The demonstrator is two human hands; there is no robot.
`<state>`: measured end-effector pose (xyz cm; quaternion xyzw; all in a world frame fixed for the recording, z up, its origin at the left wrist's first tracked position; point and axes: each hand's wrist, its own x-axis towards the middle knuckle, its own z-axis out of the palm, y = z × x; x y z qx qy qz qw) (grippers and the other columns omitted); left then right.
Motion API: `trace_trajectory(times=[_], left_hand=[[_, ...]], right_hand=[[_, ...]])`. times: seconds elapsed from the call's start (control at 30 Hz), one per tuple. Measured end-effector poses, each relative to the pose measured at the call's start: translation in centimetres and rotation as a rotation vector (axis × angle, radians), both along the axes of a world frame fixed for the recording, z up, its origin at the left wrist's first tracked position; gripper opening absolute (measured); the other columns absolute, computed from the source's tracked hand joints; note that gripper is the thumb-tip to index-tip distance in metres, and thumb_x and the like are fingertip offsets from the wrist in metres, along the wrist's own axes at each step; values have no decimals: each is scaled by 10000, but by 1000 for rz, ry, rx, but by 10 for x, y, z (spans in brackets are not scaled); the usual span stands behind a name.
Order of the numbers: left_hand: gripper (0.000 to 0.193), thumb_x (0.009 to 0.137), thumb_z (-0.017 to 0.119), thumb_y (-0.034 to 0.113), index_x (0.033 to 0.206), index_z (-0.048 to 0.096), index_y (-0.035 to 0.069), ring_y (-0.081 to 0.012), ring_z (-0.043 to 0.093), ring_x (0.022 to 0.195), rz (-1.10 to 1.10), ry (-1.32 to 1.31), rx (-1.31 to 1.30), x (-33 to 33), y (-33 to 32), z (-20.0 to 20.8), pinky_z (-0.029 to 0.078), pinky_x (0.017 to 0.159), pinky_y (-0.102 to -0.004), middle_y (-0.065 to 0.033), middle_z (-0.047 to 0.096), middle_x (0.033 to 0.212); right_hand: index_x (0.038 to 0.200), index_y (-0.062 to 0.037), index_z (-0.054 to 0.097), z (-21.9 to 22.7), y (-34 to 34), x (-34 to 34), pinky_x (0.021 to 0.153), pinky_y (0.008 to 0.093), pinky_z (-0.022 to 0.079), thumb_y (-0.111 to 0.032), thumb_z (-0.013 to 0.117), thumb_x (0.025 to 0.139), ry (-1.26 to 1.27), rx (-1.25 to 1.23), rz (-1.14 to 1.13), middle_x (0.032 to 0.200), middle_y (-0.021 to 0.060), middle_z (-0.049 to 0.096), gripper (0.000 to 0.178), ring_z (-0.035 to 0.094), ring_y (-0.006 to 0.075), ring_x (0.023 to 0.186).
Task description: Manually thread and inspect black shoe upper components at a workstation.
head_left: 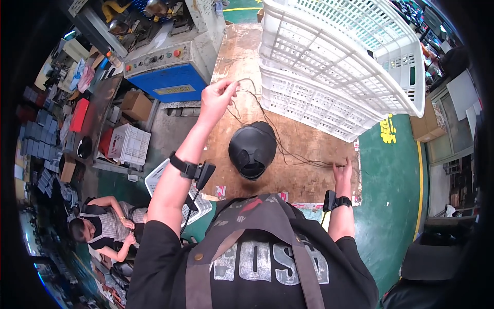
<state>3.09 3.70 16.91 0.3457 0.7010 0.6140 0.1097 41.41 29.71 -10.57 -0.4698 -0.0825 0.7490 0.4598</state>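
Observation:
A thin dark cord (268, 121) runs in loose loops over the worn wooden board (309, 183). My left hand (218, 101), raised beyond the black object, pinches one part of it between thumb and fingers. Over on the right, my right hand (343, 174) has the cord at its fingertips near the board's right edge. Between my hands sits a rounded, glossy black shell (251, 149), helmet-like in shape, with a dark opening on its near side. The cord passes just right of the shell; whether it is attached there I cannot tell.
White perforated plastic crates (319, 67) are stacked at the far right of the board. A machine with a blue panel and buttons (172, 80) stands at the far left. Another person (105, 226) sits at lower left, near a white basket (198, 211).

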Motion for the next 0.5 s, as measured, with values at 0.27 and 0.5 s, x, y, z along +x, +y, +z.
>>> trace_trajectory(times=[0.27,0.5], left_hand=[[184,820,626,202,872,659,29,-194,628,663,-325,203,-370,64,-46,-12,488,617,-322,-118,644,738],[157,823,621,140,887,662,3,-139,627,690,-338,217,-186,92,-52,-29,480,616,-273,-70,668,774]], right_hand=[[1330,-97,397,67,-96,-54,804,326,455,-271,511,877,-419,556,544,1297,58,463,498,496,184,1013],[1191,-83,558,195,-174,-107,712,231,435,-255,492,929,0,843,1299,975,22,593,321,537,95,820]])
